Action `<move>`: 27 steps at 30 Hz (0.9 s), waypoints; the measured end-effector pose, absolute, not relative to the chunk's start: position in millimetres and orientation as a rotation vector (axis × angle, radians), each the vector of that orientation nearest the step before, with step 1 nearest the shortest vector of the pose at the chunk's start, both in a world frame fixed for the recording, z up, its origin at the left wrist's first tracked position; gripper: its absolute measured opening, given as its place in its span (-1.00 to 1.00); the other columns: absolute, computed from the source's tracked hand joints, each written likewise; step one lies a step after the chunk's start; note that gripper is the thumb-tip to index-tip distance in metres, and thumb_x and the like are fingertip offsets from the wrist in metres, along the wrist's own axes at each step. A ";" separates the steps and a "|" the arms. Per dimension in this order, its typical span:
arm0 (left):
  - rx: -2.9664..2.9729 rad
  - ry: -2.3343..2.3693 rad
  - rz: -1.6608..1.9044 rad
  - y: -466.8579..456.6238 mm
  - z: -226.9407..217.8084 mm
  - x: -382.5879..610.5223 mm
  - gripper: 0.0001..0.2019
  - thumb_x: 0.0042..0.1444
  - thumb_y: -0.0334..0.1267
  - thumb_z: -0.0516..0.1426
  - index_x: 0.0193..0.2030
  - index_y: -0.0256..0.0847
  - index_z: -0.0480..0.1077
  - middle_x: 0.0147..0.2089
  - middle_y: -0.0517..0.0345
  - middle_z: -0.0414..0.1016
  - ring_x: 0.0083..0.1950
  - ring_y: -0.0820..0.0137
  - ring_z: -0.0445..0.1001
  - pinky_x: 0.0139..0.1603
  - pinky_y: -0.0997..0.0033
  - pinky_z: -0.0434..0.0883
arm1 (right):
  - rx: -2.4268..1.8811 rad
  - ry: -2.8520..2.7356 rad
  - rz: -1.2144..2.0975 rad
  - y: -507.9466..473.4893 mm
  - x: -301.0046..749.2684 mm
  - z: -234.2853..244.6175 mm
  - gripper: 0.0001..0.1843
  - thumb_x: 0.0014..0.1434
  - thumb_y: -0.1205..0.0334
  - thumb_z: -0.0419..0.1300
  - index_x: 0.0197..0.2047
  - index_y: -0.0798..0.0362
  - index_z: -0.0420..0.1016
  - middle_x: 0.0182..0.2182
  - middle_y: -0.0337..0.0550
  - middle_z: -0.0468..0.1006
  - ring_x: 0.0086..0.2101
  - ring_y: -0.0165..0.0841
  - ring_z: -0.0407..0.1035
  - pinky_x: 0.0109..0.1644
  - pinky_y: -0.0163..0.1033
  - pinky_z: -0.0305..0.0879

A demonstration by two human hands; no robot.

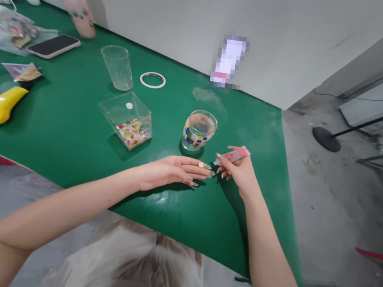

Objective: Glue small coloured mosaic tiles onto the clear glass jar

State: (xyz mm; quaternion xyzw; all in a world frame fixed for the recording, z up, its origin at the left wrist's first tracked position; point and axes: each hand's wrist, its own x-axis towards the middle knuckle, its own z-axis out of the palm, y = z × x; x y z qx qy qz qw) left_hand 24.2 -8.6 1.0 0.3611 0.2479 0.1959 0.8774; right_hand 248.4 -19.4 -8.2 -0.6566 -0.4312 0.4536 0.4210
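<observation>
My left hand [175, 172] is stretched out low over the green table, palm turned up and fingers extended. A small pale mosaic tile [201, 165] rests on its fingers near the tips. Just to the right, my right hand [239, 169] grips a small pink-and-clear glue tube [235, 155], its nozzle pointing left toward the left fingertips. Behind the left fingers stands a glass cup [199, 132] with colored square tiles around its side. Left of that cup, a clear square container [134, 128] holds many small colored pieces.
Further back are a clear plastic cup [118, 69], a white ring [152, 80] and a lit phone [229, 61] against the wall. At left lie yellow-handled scissors [2, 105], a dark-screened phone [54, 46], plastic bags [4, 27] and a pink tumbler [74, 3]. The table's right edge borders the floor.
</observation>
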 end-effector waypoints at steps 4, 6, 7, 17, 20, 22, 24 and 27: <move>0.751 0.512 0.392 -6.7 -2.1 22.4 -0.56 -0.04 -0.57 0.15 0.02 -0.24 0.43 0.23 -0.12 0.38 0.27 0.15 0.32 0.16 0.21 0.28 | -1.694 -1.121 1.183 -17.8 248.8 -16.5 0.01 -0.16 -0.08 0.37 0.22 0.13 -0.03 -0.70 -0.35 0.47 -0.74 -0.40 0.28 -0.72 -0.42 0.08; 0.744 0.524 0.396 -5.3 -4.1 19.5 -0.57 -0.04 -0.55 0.16 0.02 -0.25 0.44 0.21 -0.12 0.40 0.26 0.16 0.34 0.19 0.19 0.28 | -1.688 -1.146 1.187 -17.3 248.2 -18.3 0.03 -0.17 -0.07 0.36 0.23 0.14 -0.05 -0.71 -0.38 0.46 -0.75 -0.41 0.28 -0.72 -0.42 0.10; 0.747 0.536 0.404 -4.4 -4.6 17.4 -0.58 -0.04 -0.54 0.16 0.01 -0.24 0.44 0.20 -0.11 0.41 0.25 0.17 0.35 0.20 0.19 0.28 | -1.693 -1.160 1.183 -17.1 247.9 -18.8 0.03 -0.17 -0.06 0.36 0.24 0.15 -0.06 -0.73 -0.40 0.45 -0.76 -0.41 0.27 -0.71 -0.41 0.12; 0.958 0.826 0.418 12.6 9.9 -7.9 -0.68 -0.07 -0.33 0.25 -0.11 -0.30 0.52 0.00 -0.10 0.57 0.07 0.23 0.51 0.13 0.28 0.36 | -1.870 -1.391 0.702 -20.3 274.9 -7.7 -0.04 -0.18 -0.07 0.40 0.20 0.17 0.16 -0.63 -0.35 0.45 -0.56 -0.31 0.40 -0.44 -0.22 0.33; 0.919 0.880 0.499 12.7 8.6 -6.8 -0.69 -0.13 -0.31 0.29 -0.18 -0.32 0.53 -0.05 -0.12 0.59 0.03 0.22 0.53 0.10 0.28 0.39 | -1.664 -1.436 0.452 -19.0 274.1 5.9 -0.08 -0.24 -0.09 0.43 0.16 0.05 0.25 -0.17 -0.04 0.56 -0.15 -0.16 0.47 -0.03 0.03 0.37; 0.895 0.901 0.520 12.7 6.1 -6.1 -0.70 -0.17 -0.31 0.30 -0.22 -0.32 0.53 -0.11 -0.13 0.61 -0.01 0.22 0.55 0.07 0.28 0.40 | -1.616 -1.572 0.518 -12.9 262.9 9.8 -0.11 -0.25 -0.07 0.44 0.13 0.03 0.28 0.09 0.08 0.43 0.12 -0.06 0.30 0.21 0.17 0.14; 0.898 0.907 0.518 13.3 3.5 -6.6 -0.71 -0.20 -0.32 0.31 -0.25 -0.32 0.53 -0.15 -0.12 0.63 -0.05 0.22 0.57 0.05 0.28 0.41 | -1.657 -1.752 0.648 -2.1 247.0 6.4 -0.08 -0.30 -0.07 0.45 0.13 0.03 0.28 0.14 0.10 0.39 0.23 0.02 0.13 0.33 0.29 -0.19; 0.920 0.895 0.532 15.2 0.1 -9.3 -0.74 -0.19 -0.33 0.31 -0.27 -0.31 0.54 -0.17 -0.08 0.63 -0.08 0.25 0.57 0.08 0.28 0.40 | -1.603 -1.796 0.687 18.7 226.3 -9.0 0.02 -0.36 -0.03 0.48 0.17 0.07 0.22 0.23 0.17 0.26 0.28 0.02 0.02 0.36 0.23 -0.25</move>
